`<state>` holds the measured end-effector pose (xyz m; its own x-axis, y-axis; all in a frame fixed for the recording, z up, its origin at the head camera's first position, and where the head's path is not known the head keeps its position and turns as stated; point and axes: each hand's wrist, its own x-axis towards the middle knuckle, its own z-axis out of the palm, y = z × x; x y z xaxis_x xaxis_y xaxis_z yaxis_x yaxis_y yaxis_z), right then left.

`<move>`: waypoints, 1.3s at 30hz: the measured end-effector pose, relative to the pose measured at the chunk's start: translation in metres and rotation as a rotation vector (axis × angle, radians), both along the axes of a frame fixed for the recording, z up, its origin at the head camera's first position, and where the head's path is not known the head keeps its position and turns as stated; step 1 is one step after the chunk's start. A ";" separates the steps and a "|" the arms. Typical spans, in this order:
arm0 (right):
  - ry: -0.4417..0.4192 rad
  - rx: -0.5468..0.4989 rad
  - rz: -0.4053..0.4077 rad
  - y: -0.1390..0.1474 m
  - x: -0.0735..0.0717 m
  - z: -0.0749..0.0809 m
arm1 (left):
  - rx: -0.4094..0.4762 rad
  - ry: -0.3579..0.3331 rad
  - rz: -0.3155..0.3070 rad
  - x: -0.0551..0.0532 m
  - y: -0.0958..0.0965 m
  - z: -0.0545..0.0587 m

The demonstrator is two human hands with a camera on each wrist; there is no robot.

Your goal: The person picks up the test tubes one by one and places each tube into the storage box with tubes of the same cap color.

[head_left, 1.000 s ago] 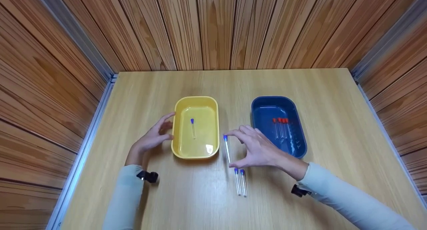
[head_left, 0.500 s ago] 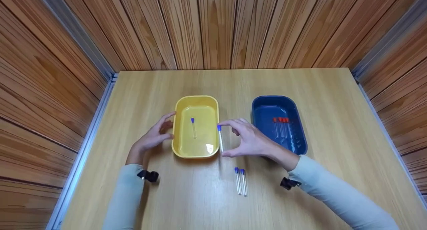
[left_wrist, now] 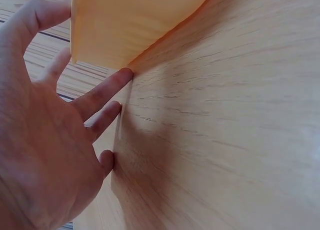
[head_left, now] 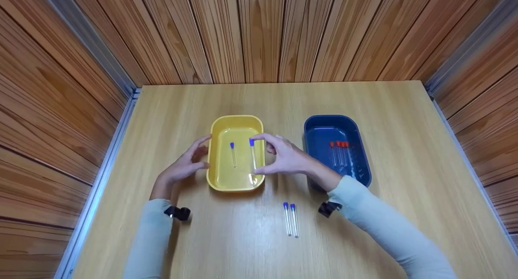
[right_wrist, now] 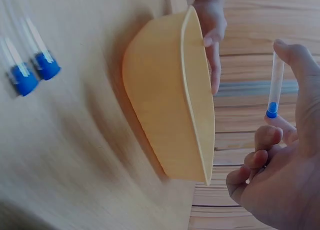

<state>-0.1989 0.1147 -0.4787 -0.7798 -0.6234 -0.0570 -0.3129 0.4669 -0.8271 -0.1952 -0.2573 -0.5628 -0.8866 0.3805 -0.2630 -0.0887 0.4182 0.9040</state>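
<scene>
Wood-plank walls (head_left: 259, 36) enclose a pale wooden tabletop (head_left: 194, 246), edged by a metal rail (head_left: 108, 159) on the left; hours read from the middle of the yellow tray (head_left: 236, 189), 12 being the far wall. Right hand (head_left: 285, 155) noted at 3 o'clock, reached over the tray's near side: one blue-capped tube (head_left: 253, 153) is pinched lengthwise, glass end met by the thumb, cap by the index finger, other fingers loosely bent. Tube is held over the tray's 3 o'clock side, cap towards 12; no contact with the rim is seen in the right wrist view. Left hand (head_left: 185, 165) at 9 o'clock, fingers spread, nothing grasped; the tray's rim is touched by fingertips. Inside the tray, near its middle, a second blue-capped tube (head_left: 233, 155) is laid, cap towards 12. Two more blue-capped tubes (head_left: 287, 220) are found side by side on the tabletop, between 4 and 5 o'clock. Farther out at 3 o'clock stands a blue tray (head_left: 323, 134), with four red-capped tubes (head_left: 339, 149) grouped in its middle; its 7 o'clock corner is partly blocked by the right forearm. Pale sleeves (head_left: 384, 222) are worn, with a black device (head_left: 178, 213) strapped at each wrist.
</scene>
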 end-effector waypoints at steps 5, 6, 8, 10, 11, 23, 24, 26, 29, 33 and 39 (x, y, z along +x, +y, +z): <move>-0.073 -0.047 0.005 -0.007 -0.012 -0.004 | 0.002 -0.015 -0.008 -0.001 0.001 0.001; -0.093 -0.057 0.004 -0.008 -0.014 -0.005 | 0.000 -0.017 -0.008 -0.001 0.001 0.001; -0.114 -0.073 -0.002 -0.012 -0.017 -0.007 | -0.003 -0.015 -0.010 -0.001 0.002 0.001; -0.125 -0.083 -0.014 -0.016 -0.021 -0.009 | -0.007 -0.017 -0.005 -0.002 0.002 0.001; -0.118 -0.075 -0.022 -0.018 -0.022 -0.009 | -0.010 -0.017 -0.003 -0.002 0.002 0.001; -0.183 -0.055 -0.051 -0.044 -0.039 -0.015 | -0.006 -0.017 -0.015 0.000 0.002 0.002; -0.203 -0.064 -0.056 -0.046 -0.040 -0.014 | -0.002 -0.014 -0.017 -0.001 0.002 0.002; -0.252 -0.087 -0.068 -0.052 -0.042 -0.014 | 0.006 -0.015 -0.018 0.000 0.002 0.002; -0.322 -0.123 -0.083 -0.061 -0.044 -0.013 | 0.015 -0.014 -0.020 0.001 0.002 0.002; -0.376 -0.134 -0.094 -0.070 -0.045 -0.014 | 0.016 -0.010 -0.020 0.002 0.002 0.003; -0.405 -0.118 -0.119 -0.080 -0.048 -0.022 | 0.030 0.000 -0.027 0.000 0.003 0.002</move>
